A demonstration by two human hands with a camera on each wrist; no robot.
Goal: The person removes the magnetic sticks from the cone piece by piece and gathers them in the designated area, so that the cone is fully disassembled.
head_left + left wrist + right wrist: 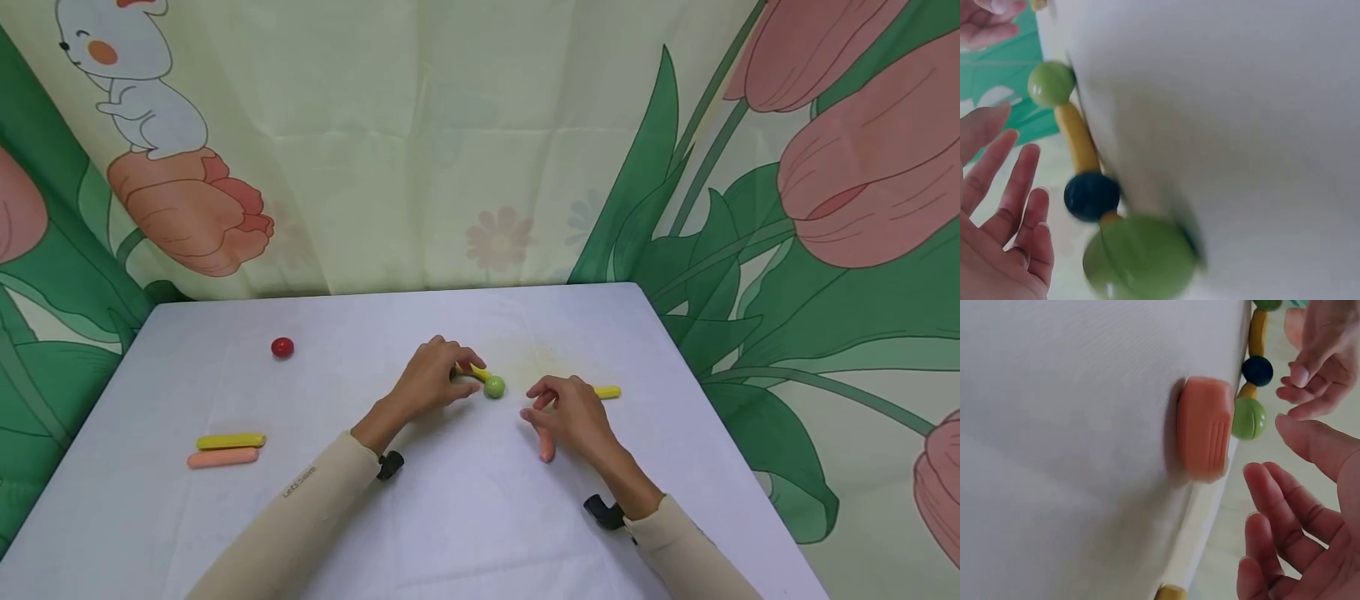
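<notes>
My left hand [438, 377], fingers loosely bent and apart, hovers at a row of joined pieces. In the left wrist view that row has a green ball [1052, 83], a yellow stick [1077, 139], a dark blue ball [1092, 197] and another green ball [1141, 259]. The head view shows only a green ball [494, 387] and a bit of yellow; the hand covers the rest. My right hand [573, 412], holding nothing, is above a salmon-coloured stick [547, 446]. The stick's ridged side shows beside the spread fingers [1291, 506] in the right wrist view.
A yellow stick [609, 392] lies behind my right hand. To the left, another yellow stick [231, 441] and a salmon stick [222, 457] lie side by side. A red ball [282, 347] sits farther back on the white-covered table [465, 533]. A printed curtain [360, 167] hangs behind.
</notes>
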